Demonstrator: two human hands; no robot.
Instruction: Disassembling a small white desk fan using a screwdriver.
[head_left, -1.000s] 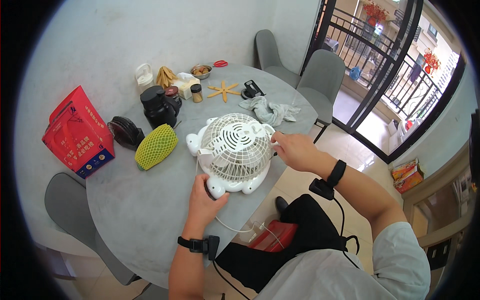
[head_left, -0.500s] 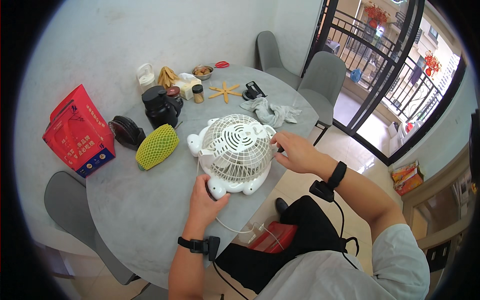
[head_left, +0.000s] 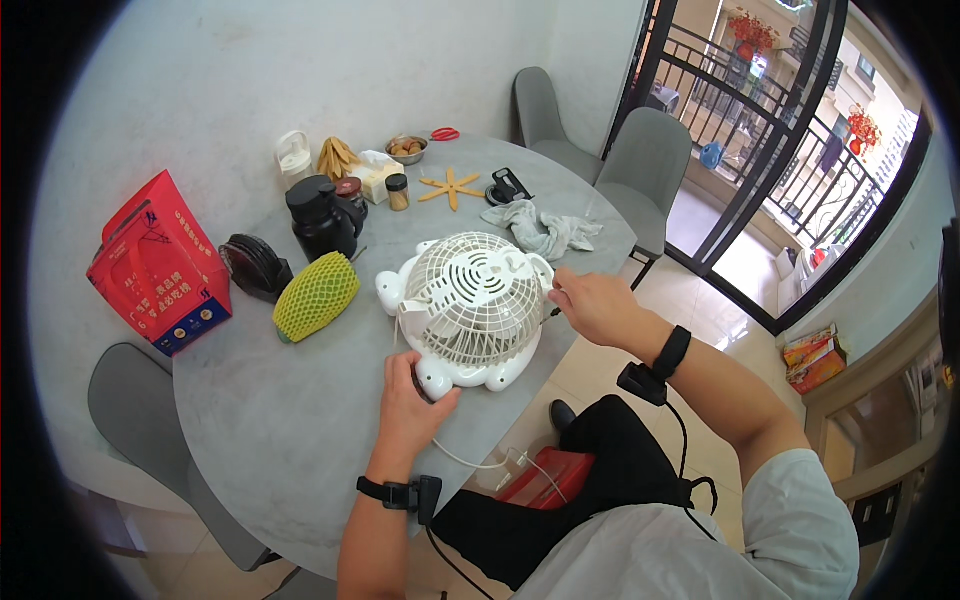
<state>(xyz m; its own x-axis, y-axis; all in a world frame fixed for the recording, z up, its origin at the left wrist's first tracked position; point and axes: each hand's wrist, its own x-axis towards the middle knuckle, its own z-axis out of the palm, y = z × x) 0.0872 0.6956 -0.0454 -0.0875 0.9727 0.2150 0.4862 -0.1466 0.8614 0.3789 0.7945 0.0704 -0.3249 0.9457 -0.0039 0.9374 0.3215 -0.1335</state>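
A white fan (head_left: 478,300) with a round cage lies on the table, its slotted back cover facing up and rounded white knobs around its base. My left hand (head_left: 408,405) is closed on the near-left edge of the base, beside a rounded knob; a dark patch shows between thumb and fingers. At the fan's right side, my right hand (head_left: 590,305) is closed in a pinch by the cage rim. A small dark tip shows below its fingers, but what it belongs to is mostly hidden. A white cord (head_left: 470,461) runs from the fan over the table's near edge.
Left of the fan are a netted yellow-green fruit (head_left: 316,297), a black jug (head_left: 325,218) and a red bag (head_left: 160,265). Behind it lie a cloth (head_left: 543,230), a wooden star-shaped trivet (head_left: 451,188) and a black stand (head_left: 508,187). Grey chairs (head_left: 645,165) surround the grey table (head_left: 270,440).
My right hand has shifted slightly, and the dark tip under its fingers sits a little lower. My left hand keeps its place on the fan.
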